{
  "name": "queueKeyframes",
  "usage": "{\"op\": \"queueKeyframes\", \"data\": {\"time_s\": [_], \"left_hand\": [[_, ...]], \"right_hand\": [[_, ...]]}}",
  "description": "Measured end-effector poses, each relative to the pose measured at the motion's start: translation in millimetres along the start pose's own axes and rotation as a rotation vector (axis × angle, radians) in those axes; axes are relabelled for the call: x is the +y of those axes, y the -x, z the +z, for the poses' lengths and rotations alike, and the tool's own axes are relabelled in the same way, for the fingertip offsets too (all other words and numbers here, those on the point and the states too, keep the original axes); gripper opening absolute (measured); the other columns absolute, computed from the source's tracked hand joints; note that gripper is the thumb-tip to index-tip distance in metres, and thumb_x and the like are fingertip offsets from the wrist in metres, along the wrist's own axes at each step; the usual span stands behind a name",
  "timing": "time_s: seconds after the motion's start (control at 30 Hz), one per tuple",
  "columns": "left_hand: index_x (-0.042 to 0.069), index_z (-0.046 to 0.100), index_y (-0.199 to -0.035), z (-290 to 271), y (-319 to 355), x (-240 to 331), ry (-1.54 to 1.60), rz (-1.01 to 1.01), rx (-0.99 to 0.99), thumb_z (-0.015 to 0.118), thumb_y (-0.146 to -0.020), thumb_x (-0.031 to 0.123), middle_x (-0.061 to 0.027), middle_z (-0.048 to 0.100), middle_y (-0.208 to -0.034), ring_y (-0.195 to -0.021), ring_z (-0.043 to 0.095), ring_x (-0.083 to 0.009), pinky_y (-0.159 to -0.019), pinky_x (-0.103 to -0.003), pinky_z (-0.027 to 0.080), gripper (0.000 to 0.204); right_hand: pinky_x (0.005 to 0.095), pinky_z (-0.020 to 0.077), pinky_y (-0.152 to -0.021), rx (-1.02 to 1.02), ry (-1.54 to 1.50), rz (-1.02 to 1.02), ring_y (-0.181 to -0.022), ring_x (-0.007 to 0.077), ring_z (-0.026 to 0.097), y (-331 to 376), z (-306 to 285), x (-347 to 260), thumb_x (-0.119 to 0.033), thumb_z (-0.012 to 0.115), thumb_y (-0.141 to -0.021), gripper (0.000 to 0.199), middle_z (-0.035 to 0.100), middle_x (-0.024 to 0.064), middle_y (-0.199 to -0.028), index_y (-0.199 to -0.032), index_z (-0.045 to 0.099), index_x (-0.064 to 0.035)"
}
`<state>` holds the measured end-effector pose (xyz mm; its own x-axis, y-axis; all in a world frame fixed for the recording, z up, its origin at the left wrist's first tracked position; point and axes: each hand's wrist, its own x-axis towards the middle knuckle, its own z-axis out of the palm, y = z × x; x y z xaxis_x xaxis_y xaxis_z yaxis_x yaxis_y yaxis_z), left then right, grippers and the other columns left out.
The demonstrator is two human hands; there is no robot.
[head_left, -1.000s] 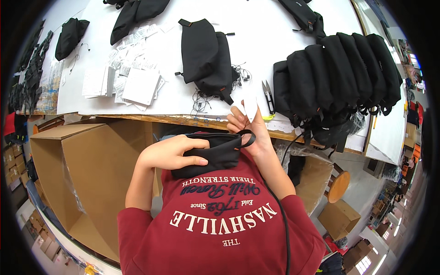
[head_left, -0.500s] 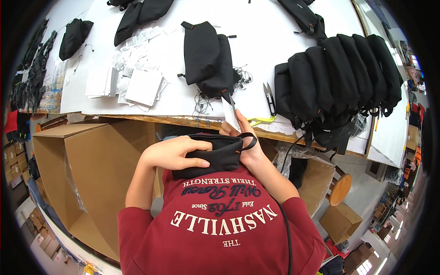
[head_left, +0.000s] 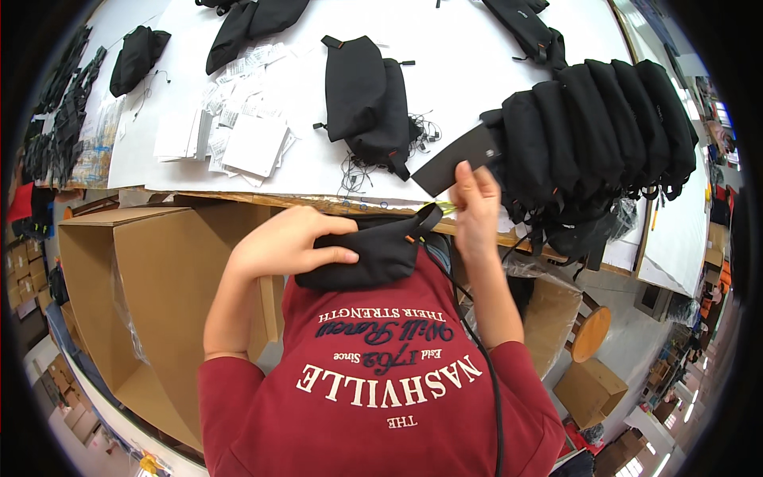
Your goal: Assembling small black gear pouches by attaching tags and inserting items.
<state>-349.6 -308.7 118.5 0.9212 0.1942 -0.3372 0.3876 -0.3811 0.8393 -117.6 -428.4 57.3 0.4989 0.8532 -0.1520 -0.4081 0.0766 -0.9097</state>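
My left hand (head_left: 306, 244) is closed on a small black fabric bag (head_left: 373, 256), thumb in front and fingers over its upper edge, against my lap. A short black loop with an orange tab rises at the bag's right end. Above and right of it, my right hand (head_left: 475, 203) pinches a dark flat card (head_left: 457, 161) between thumb and fingers. The card tilts up to the right, in front of the row of bags. Thin yellow-green strips (head_left: 447, 208) show beside my right wrist. Whether they are attached to the card, I cannot tell.
Several black bags (head_left: 592, 131) stand in a row at the table's right. One bag (head_left: 362, 103) lies ahead, beside loose black cords (head_left: 425, 131). White cards (head_left: 253, 147) are stacked to the left. An open cardboard box (head_left: 159, 310) stands below the table's front edge.
My right hand has moved right and away from the bag, turning the card from its white side to its dark side. The snips on the table are now hidden. My left hand keeps its hold.
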Motion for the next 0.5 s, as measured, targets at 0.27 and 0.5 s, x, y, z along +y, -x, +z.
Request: {"op": "queueKeyframes", "data": {"time_s": [0.27,0.5], "left_hand": [[0.005,0.065,-0.089,6,-23,18,-0.245,0.155,0.201,0.069,-0.078,0.014,-0.0117,0.059,-0.107,-0.088,0.062,-0.0289,-0.072,-0.037,0.05,0.015],[0.005,0.064,-0.085,13,-32,5,-0.599,0.501,0.396,0.067,-0.068,0.004,-0.0102,0.059,-0.111,-0.101,0.059,-0.0286,-0.092,-0.038,0.046,0.018]], "right_hand": [[0.0353,0.0397,-0.052,-0.47,1.182,-0.22,-0.055,0.0225,0.051,-10,33,-61,-0.027,0.072,-0.078,0.028,0.052,0.0078,-0.06,-0.072,0.064,-0.0013],[0.0387,0.0463,-0.062,-0.751,1.455,-0.285,-0.072,0.0267,0.059,3,25,-37,-0.039,0.063,-0.084,0.032,0.058,0.0087,-0.068,-0.078,0.071,-0.008]]}}
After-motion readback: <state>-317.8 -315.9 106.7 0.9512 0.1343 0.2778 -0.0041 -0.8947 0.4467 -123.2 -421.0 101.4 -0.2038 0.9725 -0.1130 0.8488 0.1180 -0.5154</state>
